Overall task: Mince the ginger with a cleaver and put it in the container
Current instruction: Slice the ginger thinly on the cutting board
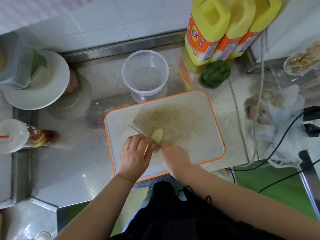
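Lying on the near-left part of the board (199, 118), the ginger (157, 135) is a pale yellow piece with the cleaver (138, 131) blade set against its left side. The left hand (136, 153) curls its fingers over the ginger's near end, holding it down; the right hand (174, 155) grasps the cleaver's handle, which is hidden under it. The clear container (145, 73) stands just beyond the board's far edge. Yellow bottles (223, 28) stand far right, a plate (36, 80) far left.
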